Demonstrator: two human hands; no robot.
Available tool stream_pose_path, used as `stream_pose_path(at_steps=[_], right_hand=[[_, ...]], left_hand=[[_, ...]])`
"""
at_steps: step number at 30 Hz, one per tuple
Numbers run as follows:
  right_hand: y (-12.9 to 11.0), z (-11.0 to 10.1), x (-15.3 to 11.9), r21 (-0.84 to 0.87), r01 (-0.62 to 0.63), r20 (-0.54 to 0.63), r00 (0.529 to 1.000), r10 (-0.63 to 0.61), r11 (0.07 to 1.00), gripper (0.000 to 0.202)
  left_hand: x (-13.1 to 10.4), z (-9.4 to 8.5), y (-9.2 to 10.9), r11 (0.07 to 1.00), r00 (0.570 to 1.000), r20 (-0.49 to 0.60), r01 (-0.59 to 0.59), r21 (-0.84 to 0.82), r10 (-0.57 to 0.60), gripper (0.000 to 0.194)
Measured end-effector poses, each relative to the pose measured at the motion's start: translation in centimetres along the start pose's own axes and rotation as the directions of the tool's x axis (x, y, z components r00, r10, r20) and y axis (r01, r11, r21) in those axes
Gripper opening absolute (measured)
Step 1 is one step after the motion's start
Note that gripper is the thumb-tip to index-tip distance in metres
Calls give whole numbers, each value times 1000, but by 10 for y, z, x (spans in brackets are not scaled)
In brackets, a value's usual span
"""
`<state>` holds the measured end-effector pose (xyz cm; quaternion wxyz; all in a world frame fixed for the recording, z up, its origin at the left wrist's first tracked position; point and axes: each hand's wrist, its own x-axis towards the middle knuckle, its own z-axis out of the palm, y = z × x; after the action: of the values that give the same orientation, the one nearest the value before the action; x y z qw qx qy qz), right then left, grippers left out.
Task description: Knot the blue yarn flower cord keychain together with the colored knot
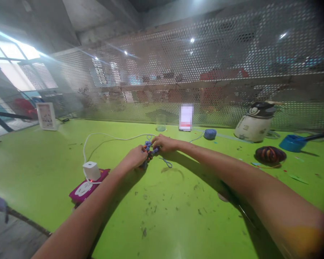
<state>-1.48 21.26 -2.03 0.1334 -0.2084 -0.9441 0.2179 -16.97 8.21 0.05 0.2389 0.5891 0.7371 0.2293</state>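
Near the middle of the green table, a small crocheted yarn piece (148,145) in blue, orange and dark colours is held between both hands. My left hand (137,156) pinches its left side, fingers closed. My right hand (164,143) grips it from the upper right, with bent fingers partly hiding it; I cannot make out a hook or needle. A loose blue yarn tail (167,163) curls on the table below my right hand. A blue strand leads from a blue yarn ball (210,134) toward the hands. Farther right lies a dark multicoloured yarn ball (270,154).
A white charger (92,171) is plugged into a purple power strip (82,191) at left, its white cable arching behind the hands. A lit phone-like screen (186,117), a clear glass (161,123), a white kettle (253,124), a blue round object (293,143) and a picture frame (46,116) stand around.
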Motion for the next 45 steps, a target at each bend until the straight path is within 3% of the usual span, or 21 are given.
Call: stream_pose_path(at_steps=[7,14,16,20,23,25,35,45], right_hand=[[18,-27,6,156,-119,218,972,84,980,25],[30,-29,12,216,-274,215,950,228,937,33],[30,-29,16,183,-305,217,940,264,935,38],[25,-30,23,62,-311,229,929,289,948,42],[19,-30,24,-62,-269,195,941,276,961,44],[17,-29,25,-152,-241,158,951,265,958,45],[12,-31,29,-435,-223,-41,973,229,872,33],[26,-29,24,-549,-168,-8,981,196,818,29]], left_hand=[[6,6,-4,993,1000,19,-4,120,2,14],[4,8,-3,956,996,-14,-80,283,87,16],[-1,9,0,940,992,-50,-90,329,113,15],[-10,20,7,917,967,-120,-170,360,226,32],[-11,31,5,838,908,-46,-363,407,416,35],[-11,35,0,799,882,-10,-421,429,471,29],[-13,28,-7,803,891,0,-409,434,454,29],[-11,22,-10,806,897,26,-410,426,442,28]])
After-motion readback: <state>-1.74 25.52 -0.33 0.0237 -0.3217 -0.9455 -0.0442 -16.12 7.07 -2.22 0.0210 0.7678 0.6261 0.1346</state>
